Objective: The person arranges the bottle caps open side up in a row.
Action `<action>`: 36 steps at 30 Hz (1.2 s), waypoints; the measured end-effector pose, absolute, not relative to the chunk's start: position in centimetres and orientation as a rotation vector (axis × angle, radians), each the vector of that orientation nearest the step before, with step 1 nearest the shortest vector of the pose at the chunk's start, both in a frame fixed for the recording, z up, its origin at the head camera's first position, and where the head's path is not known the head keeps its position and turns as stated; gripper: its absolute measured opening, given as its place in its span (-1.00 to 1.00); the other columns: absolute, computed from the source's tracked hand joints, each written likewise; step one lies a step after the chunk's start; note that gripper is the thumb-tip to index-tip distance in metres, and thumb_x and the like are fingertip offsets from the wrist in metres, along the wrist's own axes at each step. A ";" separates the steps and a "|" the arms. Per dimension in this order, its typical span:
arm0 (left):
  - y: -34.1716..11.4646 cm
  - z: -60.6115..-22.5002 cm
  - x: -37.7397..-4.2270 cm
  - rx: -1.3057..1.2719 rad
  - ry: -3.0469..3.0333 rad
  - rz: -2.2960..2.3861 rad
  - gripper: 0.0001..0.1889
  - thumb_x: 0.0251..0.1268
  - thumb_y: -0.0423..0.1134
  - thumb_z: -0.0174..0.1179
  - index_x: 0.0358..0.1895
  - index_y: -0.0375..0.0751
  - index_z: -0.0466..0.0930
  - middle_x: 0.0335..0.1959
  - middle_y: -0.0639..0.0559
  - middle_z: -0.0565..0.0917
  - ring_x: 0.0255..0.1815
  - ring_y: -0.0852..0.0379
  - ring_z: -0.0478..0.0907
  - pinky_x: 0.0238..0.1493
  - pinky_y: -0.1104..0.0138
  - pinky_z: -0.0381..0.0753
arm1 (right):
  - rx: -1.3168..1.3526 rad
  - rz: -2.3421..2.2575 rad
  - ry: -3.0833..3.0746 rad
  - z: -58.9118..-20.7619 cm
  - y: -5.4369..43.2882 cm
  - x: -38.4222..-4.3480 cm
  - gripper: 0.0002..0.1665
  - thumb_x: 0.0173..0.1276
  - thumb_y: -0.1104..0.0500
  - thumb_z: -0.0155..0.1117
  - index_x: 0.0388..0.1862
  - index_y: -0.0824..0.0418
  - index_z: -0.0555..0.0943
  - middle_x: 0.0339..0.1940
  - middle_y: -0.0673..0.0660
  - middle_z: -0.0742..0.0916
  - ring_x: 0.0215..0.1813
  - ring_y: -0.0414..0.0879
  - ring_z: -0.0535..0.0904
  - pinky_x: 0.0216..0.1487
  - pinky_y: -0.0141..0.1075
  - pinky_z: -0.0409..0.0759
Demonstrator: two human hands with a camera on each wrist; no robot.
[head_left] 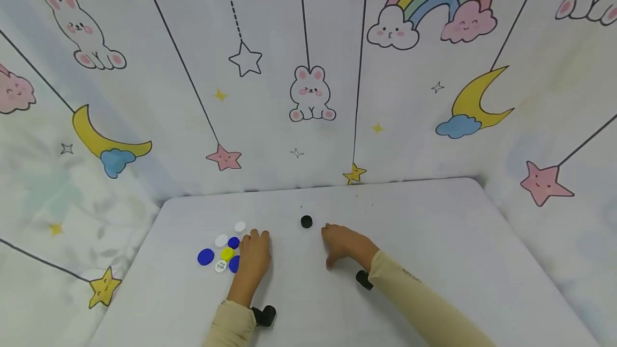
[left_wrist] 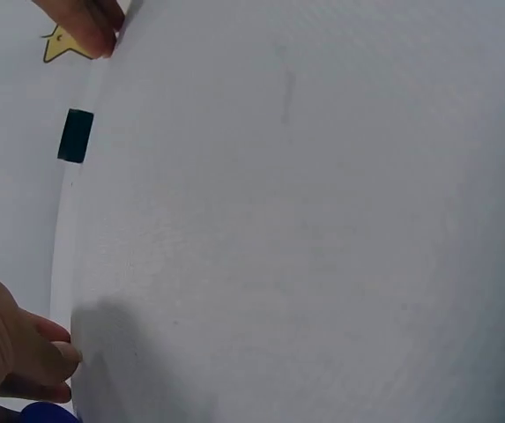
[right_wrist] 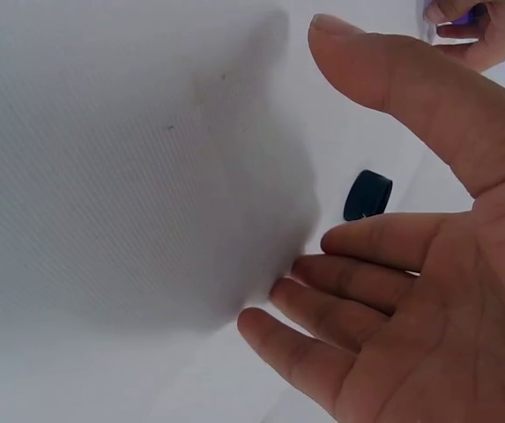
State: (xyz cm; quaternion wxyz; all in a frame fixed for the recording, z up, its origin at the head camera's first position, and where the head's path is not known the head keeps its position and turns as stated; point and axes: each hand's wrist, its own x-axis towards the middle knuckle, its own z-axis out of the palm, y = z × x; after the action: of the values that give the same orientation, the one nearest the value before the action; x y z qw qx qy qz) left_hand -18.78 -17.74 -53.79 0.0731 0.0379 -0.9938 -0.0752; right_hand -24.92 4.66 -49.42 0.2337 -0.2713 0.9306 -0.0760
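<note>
My left hand (head_left: 255,253) is at the right edge of a loose group of round caps, its fingers bent loosely and partly covering a blue cap (head_left: 234,264). In the left wrist view this hand (left_wrist: 18,352) shows at the lower left, with blue (left_wrist: 48,412) just below it. A single black cap (head_left: 306,221) lies on the table between the two hands, nearer the right one. My right hand (head_left: 344,242) is spread, thumb apart from the fingers, holding nothing. From the right wrist, its palm (right_wrist: 446,291) shows with the dark cap (right_wrist: 367,196) just beyond the fingers.
Beside the left hand lie a large blue cap (head_left: 205,256), a small blue one (head_left: 233,242), a yellow one (head_left: 227,254), white ones (head_left: 221,240) and a printed white one (head_left: 220,266). The white table (head_left: 424,218) meets a cloth backdrop (head_left: 270,133) at its far edge.
</note>
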 end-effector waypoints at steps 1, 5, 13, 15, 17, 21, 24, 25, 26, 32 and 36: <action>-17.7 -53.9 -18.7 0.117 -2.992 -0.236 -0.70 0.11 -0.48 0.32 -0.05 -0.37 0.59 -0.19 -0.34 0.52 -0.21 -0.26 0.48 -0.15 -0.07 0.52 | -0.745 -0.211 2.553 -49.4 4.7 -25.0 0.04 -0.04 0.01 0.65 0.37 0.36 0.38 0.46 0.26 0.42 0.45 0.11 0.35 0.42 -0.11 0.35; -17.6 -54.1 -18.3 0.122 -2.924 -0.223 -0.67 0.03 -0.51 0.36 -0.07 -0.38 0.59 -0.10 -0.41 0.46 -0.26 -0.25 0.46 -0.22 -0.02 0.49 | -0.745 -0.222 2.543 -49.3 4.6 -25.1 0.01 -0.04 0.01 0.64 0.35 0.35 0.40 0.44 0.25 0.44 0.45 0.11 0.37 0.42 -0.11 0.36; -17.9 -53.5 -16.9 0.198 -2.895 -0.104 -0.79 0.03 -0.49 0.30 -0.22 -0.35 0.58 -0.27 -0.37 0.48 -0.34 -0.23 0.47 -0.32 0.03 0.45 | -0.754 -0.254 2.575 -48.5 5.9 -25.5 -0.13 0.10 -0.04 0.55 0.27 0.39 0.46 0.25 0.23 0.61 0.29 0.07 0.51 0.32 -0.12 0.45; -17.9 -53.4 -16.8 0.190 -2.903 -0.093 -0.83 0.04 -0.48 0.29 -0.26 -0.35 0.57 -0.31 -0.36 0.51 -0.34 -0.23 0.49 -0.33 0.03 0.48 | -0.741 -0.284 2.597 -48.2 6.2 -25.5 -0.15 0.16 -0.03 0.50 0.30 0.40 0.43 0.30 0.25 0.57 0.34 0.09 0.47 0.36 -0.09 0.42; -18.0 -53.2 -16.8 0.181 -2.915 -0.074 -0.85 0.05 -0.47 0.29 -0.28 -0.35 0.57 -0.34 -0.34 0.52 -0.36 -0.21 0.50 -0.33 0.03 0.50 | -0.756 -0.305 2.618 -48.0 6.3 -25.5 -0.18 0.21 -0.03 0.46 0.31 0.41 0.43 0.32 0.27 0.55 0.37 0.12 0.44 0.37 -0.07 0.41; -18.2 -53.0 -16.8 0.138 -2.918 -0.068 -0.86 0.02 -0.48 0.31 -0.34 -0.36 0.57 -0.42 -0.30 0.53 -0.43 -0.19 0.51 -0.36 0.04 0.53 | -0.772 -0.284 2.711 -48.2 6.3 -25.4 -0.49 0.25 -0.02 0.40 -0.03 0.36 0.59 -0.08 0.17 0.71 -0.06 -0.01 0.63 0.04 -0.08 0.60; -18.0 -52.9 -16.9 0.083 -2.903 -0.100 -0.82 -0.03 -0.49 0.35 -0.33 -0.36 0.58 -0.43 -0.29 0.53 -0.46 -0.16 0.50 -0.41 0.07 0.52 | -0.740 -0.253 2.806 -48.4 6.4 -25.3 -0.65 0.24 0.00 0.39 -0.27 0.28 0.61 -0.40 0.06 0.67 -0.39 -0.13 0.51 -0.22 -0.12 0.61; -17.9 -52.9 -17.0 0.068 -2.891 -0.111 -0.81 -0.04 -0.50 0.35 -0.32 -0.36 0.59 -0.43 -0.28 0.53 -0.46 -0.15 0.49 -0.42 0.08 0.52 | -0.727 -0.252 2.827 -48.5 6.4 -25.3 -0.66 0.25 0.00 0.38 -0.28 0.27 0.61 -0.43 0.06 0.66 -0.41 -0.14 0.48 -0.24 -0.12 0.60; -17.8 -52.9 -17.1 0.051 -2.867 -0.135 -0.81 -0.05 -0.51 0.36 -0.31 -0.36 0.59 -0.43 -0.28 0.52 -0.48 -0.14 0.48 -0.44 0.09 0.51 | -0.718 -0.257 2.841 -48.6 6.5 -25.3 -0.66 0.25 0.01 0.38 -0.26 0.28 0.62 -0.43 0.06 0.67 -0.41 -0.14 0.47 -0.24 -0.12 0.60; -17.1 -52.8 -17.7 0.013 -2.705 -0.345 -0.80 0.10 -0.53 0.33 -0.18 -0.36 0.62 -0.36 -0.23 0.48 -0.46 -0.05 0.39 -0.40 0.18 0.48 | -0.707 -0.325 2.834 -48.9 6.5 -25.0 -0.54 0.29 0.01 0.35 -0.03 0.35 0.62 -0.18 0.18 0.74 -0.15 0.00 0.65 -0.10 -0.08 0.63; -16.7 -52.6 -18.1 0.021 -2.693 -0.417 -0.76 0.13 -0.49 0.34 -0.10 -0.35 0.64 -0.28 -0.22 0.49 -0.38 -0.05 0.42 -0.29 0.17 0.51 | -0.704 -0.328 2.823 -49.1 6.4 -24.9 -0.49 0.28 0.01 0.36 0.05 0.36 0.60 -0.11 0.21 0.74 -0.08 0.03 0.67 -0.08 -0.07 0.64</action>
State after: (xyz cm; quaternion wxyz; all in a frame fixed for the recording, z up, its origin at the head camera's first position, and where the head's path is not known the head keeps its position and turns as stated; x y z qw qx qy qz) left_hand -18.09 -16.73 -52.64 0.2069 0.0074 -0.9668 -0.1497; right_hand -24.87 6.35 -49.06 0.1066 -0.2391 0.9587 -0.1115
